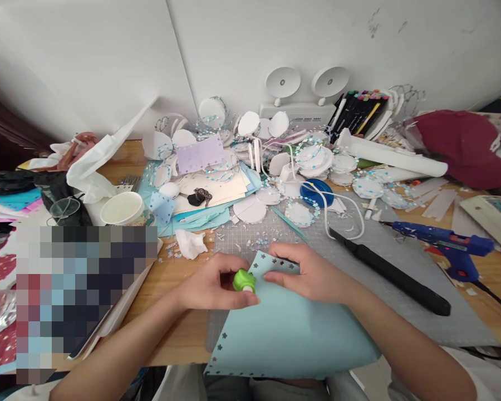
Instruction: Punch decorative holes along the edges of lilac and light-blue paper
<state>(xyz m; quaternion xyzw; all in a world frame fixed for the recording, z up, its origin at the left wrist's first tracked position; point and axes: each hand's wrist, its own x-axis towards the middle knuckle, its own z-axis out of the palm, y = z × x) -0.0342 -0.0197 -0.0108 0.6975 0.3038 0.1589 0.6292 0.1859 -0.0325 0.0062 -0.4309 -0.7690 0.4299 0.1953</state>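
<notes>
My left hand (217, 282) is closed around a small green craft punch (244, 280) with a white button, its thumb by the button. The punch sits at the upper left edge of a light blue sheet of paper (296, 328). Small flower-shaped holes run along the sheet's top, left and bottom edges. With thumb and fingers, my right hand (307, 273) pinches the sheet near its top edge, close to the punch. The sheet bends toward me over the table's front edge.
A grey cutting mat (401, 295) bears a black tool (396, 278) with a blade-like tip and a blue hot glue gun (446, 245). Behind are white paper discs (315, 159), a paper cup (122, 209) and a maroon cap (467, 147). Tweezers (290, 224) lie ahead.
</notes>
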